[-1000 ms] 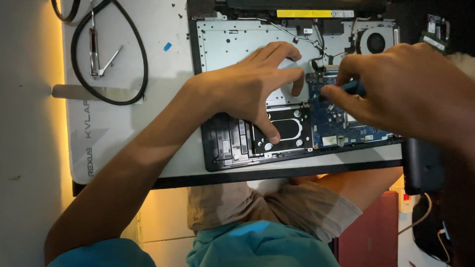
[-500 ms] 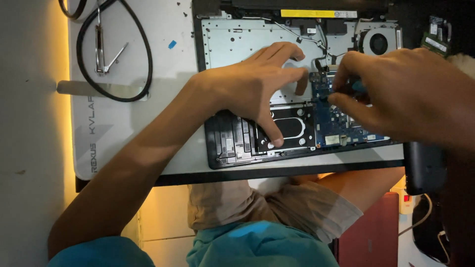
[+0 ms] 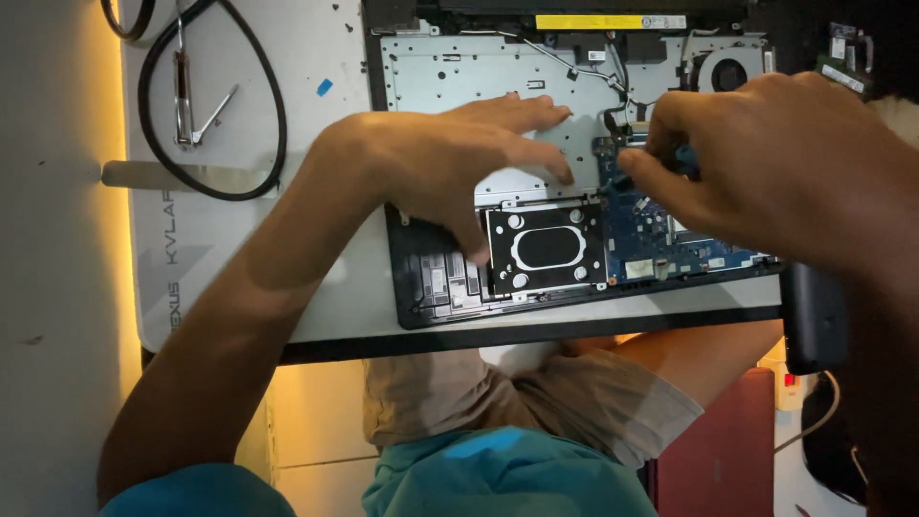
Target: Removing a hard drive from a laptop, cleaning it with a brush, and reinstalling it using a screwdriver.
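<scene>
**Desk:** What does the frame show?

**Photographer:** A person bends over an opened laptop [image 3: 574, 172], its bottom cover off, lying on a white mat [image 3: 316, 287] on the worktop [image 3: 48, 287]. The left hand [image 3: 450, 163] lies flat across the grey metal plate, fingers [image 3: 536, 115] splayed wide and holding nothing; judging by the spread, it is there to pin the chassis steady.

**Desk:** And the other hand?

**Photographer:** The right hand [image 3: 766, 163] is bunched over the blue circuit board [image 3: 670, 230], fingers pinched narrow around a small dark-and-blue tool [image 3: 684, 158], probably a screwdriver. Its tip is hidden under the hand, so I cannot tell exactly what it touches.

**Desk:** Where exactly on the machine?

**Photographer:** At the board's upper left corner, beside thin cables running toward the fan [image 3: 728, 72]. The black drive bracket [image 3: 546, 249] sits just below the left hand's thumb.

**Desk:** Anything off to the side?

**Photographer:** A looped black cable [image 3: 215, 105] with a metal tool [image 3: 187, 96] inside it lies well apart on the mat's far left, seemingly parked out of the way. A yellow strip [image 3: 608, 21] runs along the laptop's top edge.
</scene>
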